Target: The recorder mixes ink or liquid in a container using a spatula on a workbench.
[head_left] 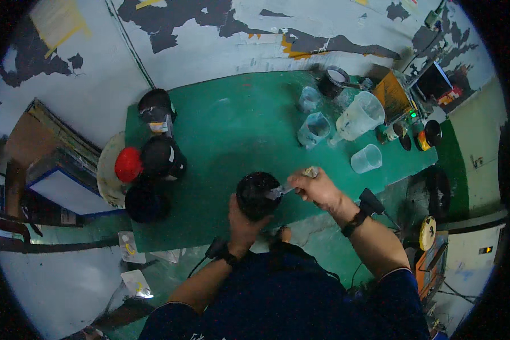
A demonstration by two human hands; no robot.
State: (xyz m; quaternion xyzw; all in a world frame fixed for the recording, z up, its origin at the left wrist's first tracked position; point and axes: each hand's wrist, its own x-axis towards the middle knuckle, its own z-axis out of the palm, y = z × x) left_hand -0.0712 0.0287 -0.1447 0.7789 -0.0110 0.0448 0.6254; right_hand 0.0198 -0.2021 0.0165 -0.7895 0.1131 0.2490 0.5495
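From where I stand, the left hand (245,226) is curled around the near left side of a black pot (258,195), at the table's (221,124) near side. The right hand (316,188) is closed on a tool (283,190), whose pale end is in the pot's mouth. The pot seems stiff and not easily broken; its weight depends on its filling, too dark to judge. Its wall may be slippery, so I would hold it low, with a wide palm. The tool looks light and thin; its handle end is the better hold. Well left of the left hand, a tub (155,106) has a pale-and-orange label (160,126), too small for reading. I can read no brand.
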